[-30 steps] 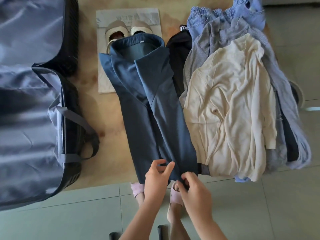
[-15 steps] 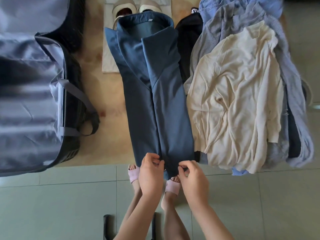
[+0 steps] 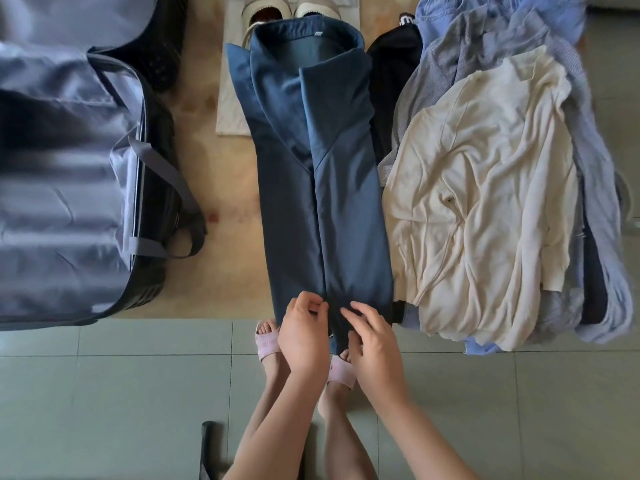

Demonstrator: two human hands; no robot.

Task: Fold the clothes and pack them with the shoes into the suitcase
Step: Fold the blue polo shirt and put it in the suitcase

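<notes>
Left hand (image 3: pixel 303 336), right hand (image 3: pixel 375 344) pinch blue shirt (image 3: pixel 311 168) hem | lengthwise, collar away

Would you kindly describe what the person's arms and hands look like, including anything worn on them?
The left hand and right hand are bare: no gloves, and no ring, watch or bracelet that I can see. The arms behind them are uncovered as well, and no sleeve reaches into view.

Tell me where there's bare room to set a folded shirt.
Free: the tan surface between the suitcase and the blue shirt, and the floor tiles on the suitcase's near side. Crowded: the clothes pile abuts the shirt's right side.
</notes>
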